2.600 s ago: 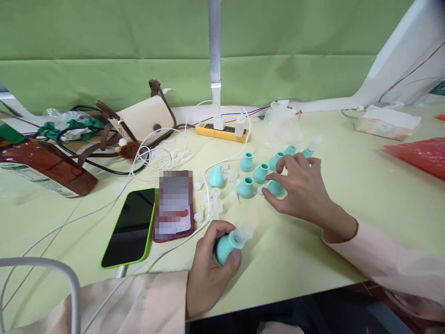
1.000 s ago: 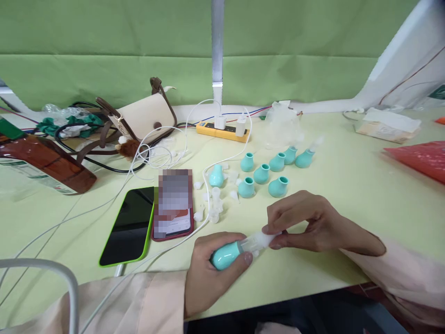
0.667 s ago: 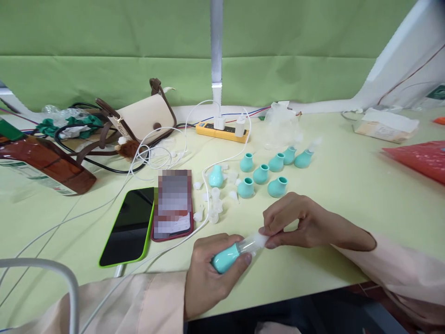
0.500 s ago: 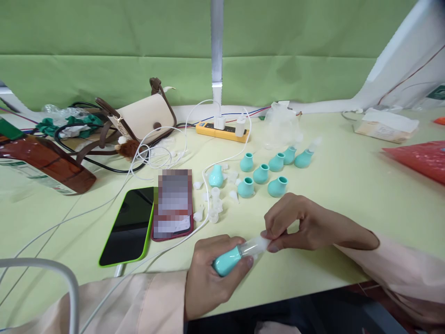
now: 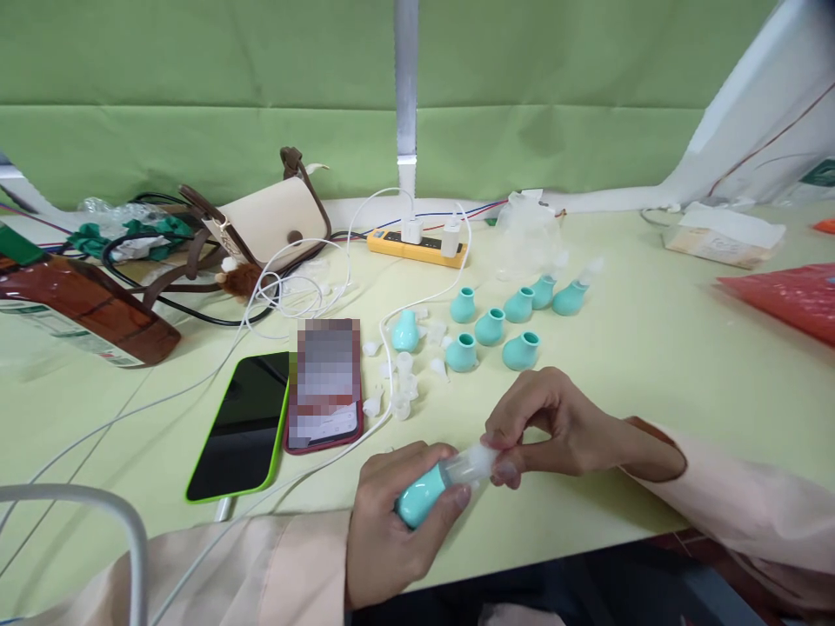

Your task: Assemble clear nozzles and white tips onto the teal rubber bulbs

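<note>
A glossy turquoise bulb [image 5: 419, 496] is gripped in my left hand [image 5: 397, 522], low in the middle of the view. From its neck a clear tube [image 5: 462, 467] points up to the right. My right hand [image 5: 554, 426] pinches the frosted white tip [image 5: 484, 456] at the tube's far end. Beyond my hands, several turquoise bulbs [image 5: 489, 326] stand on the table [image 5: 606, 487], most with open necks. One at the back right [image 5: 570, 297] carries a whitish tip. Small translucent pieces [image 5: 405, 387] lie left of the bulbs, near a white cable.
Two phones, one green-edged [image 5: 241, 426] and one red-edged [image 5: 326, 382], lie at left centre. Behind them are a cream bag [image 5: 274, 217] and a yellow power strip [image 5: 417, 249]. A brown bottle [image 5: 84, 300] leans at far left; a red packet [image 5: 789, 300] lies at right.
My right hand has moved slightly left, towards my left hand, with the white tip still pinched. The bulb and tube have shifted slightly.
</note>
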A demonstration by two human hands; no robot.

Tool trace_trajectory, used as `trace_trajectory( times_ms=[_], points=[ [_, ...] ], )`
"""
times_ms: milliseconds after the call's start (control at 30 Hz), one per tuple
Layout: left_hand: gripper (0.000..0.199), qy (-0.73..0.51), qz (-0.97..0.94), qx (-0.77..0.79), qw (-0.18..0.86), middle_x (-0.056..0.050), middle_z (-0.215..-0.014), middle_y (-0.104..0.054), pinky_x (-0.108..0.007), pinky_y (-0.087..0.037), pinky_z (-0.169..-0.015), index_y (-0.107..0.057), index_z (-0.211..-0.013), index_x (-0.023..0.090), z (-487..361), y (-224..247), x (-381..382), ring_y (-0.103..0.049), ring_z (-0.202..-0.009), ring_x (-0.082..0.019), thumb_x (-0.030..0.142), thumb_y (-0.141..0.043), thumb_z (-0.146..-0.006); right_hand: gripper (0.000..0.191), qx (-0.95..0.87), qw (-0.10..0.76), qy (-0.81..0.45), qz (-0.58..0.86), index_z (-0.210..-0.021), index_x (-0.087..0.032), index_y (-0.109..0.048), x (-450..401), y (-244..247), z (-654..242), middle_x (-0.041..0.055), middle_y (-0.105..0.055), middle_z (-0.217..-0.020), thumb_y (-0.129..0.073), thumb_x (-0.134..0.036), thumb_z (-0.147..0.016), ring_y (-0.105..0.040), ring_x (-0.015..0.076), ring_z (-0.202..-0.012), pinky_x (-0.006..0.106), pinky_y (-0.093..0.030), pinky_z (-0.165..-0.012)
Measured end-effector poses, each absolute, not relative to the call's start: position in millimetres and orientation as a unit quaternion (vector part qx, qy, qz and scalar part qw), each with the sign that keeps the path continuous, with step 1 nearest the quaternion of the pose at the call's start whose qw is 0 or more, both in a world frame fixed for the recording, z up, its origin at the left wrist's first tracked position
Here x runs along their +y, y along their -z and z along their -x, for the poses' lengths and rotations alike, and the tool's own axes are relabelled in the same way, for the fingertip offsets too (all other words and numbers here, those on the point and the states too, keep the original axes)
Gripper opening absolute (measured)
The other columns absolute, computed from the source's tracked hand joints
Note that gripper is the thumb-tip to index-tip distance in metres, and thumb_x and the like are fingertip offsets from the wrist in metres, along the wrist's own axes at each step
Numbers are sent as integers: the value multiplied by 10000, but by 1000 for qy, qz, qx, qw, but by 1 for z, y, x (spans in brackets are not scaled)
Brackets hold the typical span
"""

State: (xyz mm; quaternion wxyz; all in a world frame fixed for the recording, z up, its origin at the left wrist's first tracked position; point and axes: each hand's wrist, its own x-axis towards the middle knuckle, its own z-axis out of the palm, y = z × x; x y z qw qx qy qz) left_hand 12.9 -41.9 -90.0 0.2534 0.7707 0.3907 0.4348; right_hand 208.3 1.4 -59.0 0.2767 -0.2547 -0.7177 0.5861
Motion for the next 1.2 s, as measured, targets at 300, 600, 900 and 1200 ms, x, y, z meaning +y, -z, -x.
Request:
trace_trajectory(
  times_ms=[300, 600, 900, 1200],
  points=[
    [141, -448, -746, 417, 263, -2, -700, -667, -222, -471, -599, -585, -841, 202, -14, 90, -44, -621, -655, -154, 190, -600, -701, 59, -671, 303, -609, 295, -676, -110, -643, -1, 61, -206, 42, -652, -609, -671, -133, -629, -594, 118, -503, 229, -505, -458],
    [147, -385, -731, 472, 308, -8, -766, -672, -248, -474, -640, -593, -839, 198, -17, 91, -42, -605, -681, -158, 241, -608, -699, 152, -767, 301, -464, 326, -789, -152, -691, 1, 49, -208, 32, -642, -631, -673, -192, -644, -555, 93, -537, 195, -470, -479],
    [136, -404, -772, 399, 285, -25, -689, -661, -250, -450, -596, -586, -894, 218, -11, 89, -49, -597, -619, -168, 240, -531, -772, 119, -776, 245, -515, 269, -762, -117, -687, 2, 41, -206, 18, -601, -576, -663, -157, -653, -498, 69, -504, 182, -415, -446],
    [102, -421, -708, 436, 363, 1, -693, -664, -224, -439, -605, -618, -816, 195, -14, 87, -44, -591, -622, -148, 248, -569, -744, 129, -751, 336, -505, 263, -778, -108, -682, -2, 52, -203, 37, -601, -600, -641, -86, -657, -511, 85, -520, 205, -419, -466]
  ],
)
